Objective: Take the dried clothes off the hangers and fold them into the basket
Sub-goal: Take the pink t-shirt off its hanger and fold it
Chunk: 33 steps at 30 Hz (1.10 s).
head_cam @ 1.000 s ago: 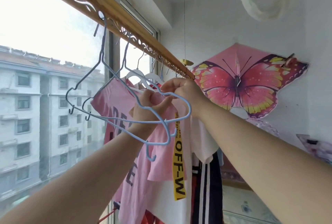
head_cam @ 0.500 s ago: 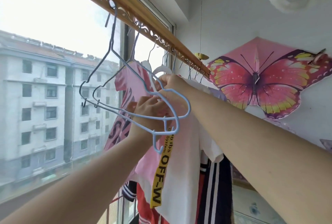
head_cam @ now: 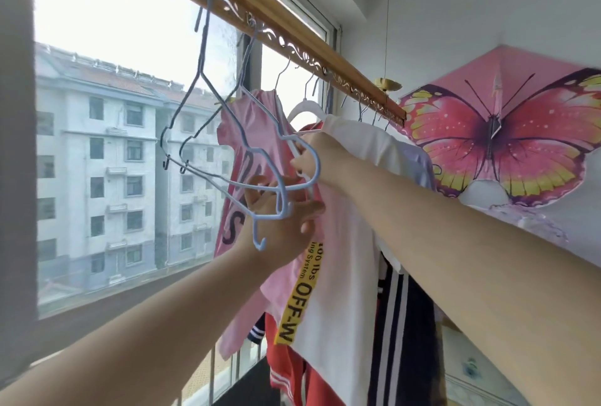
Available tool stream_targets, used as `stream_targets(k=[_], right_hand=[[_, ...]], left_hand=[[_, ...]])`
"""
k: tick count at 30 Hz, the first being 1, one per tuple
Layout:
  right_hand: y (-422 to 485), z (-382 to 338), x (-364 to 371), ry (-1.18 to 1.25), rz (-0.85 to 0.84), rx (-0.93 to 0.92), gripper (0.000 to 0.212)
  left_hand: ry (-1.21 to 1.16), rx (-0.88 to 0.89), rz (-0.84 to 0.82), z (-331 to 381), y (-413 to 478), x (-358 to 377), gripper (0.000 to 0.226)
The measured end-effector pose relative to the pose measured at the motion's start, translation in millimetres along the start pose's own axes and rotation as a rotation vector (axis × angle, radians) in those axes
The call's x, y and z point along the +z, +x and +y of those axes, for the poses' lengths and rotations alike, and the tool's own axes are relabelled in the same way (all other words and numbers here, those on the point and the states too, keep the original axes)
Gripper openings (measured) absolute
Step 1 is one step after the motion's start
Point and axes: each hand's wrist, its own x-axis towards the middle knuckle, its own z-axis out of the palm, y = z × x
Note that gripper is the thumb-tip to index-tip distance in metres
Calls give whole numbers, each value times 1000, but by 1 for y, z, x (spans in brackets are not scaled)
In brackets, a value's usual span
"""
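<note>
The white shirt (head_cam: 341,259) hangs on its white hanger (head_cam: 304,109) at the rail (head_cam: 292,34). The right hand (head_cam: 328,161) clasps the hanger arm in its grip and the left hand (head_cam: 279,226) pinches cloth, so ease the shoulder off sideways (2 blue hangers (head_cam: 317,166) crowd close).

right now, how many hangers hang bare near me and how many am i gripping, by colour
blue wire hangers, bare: 2
white plastic hanger, gripped by the right hand: 1
total: 3
</note>
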Motion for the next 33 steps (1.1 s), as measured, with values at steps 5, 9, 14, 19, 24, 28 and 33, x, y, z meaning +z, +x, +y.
stream_targets(k=[5,9,14,19,24,28,33], right_hand=[[-9,8,-4,110,35,35,11],[-26,10,-33,263,136,69,26],[-50,16,-56,612,132,121,30],[-71,24,-37,1260,403,53,43],[-71,28,-34,1074,561,98,12],[-63,25,-63,971,728,-5,21],[-51,17,-58,878,686,59,33]], left_hand=[[169,114,41,8,-6,-11,15],[137,-75,-277,-9,-11,-6,23],[92,-153,-249,-25,7,-4,43],[-32,-422,-239,-17,15,4,21],[106,-454,-313,-7,26,2,28],[29,-438,-369,-18,17,6,29],[-29,-447,-410,-21,13,12,29]])
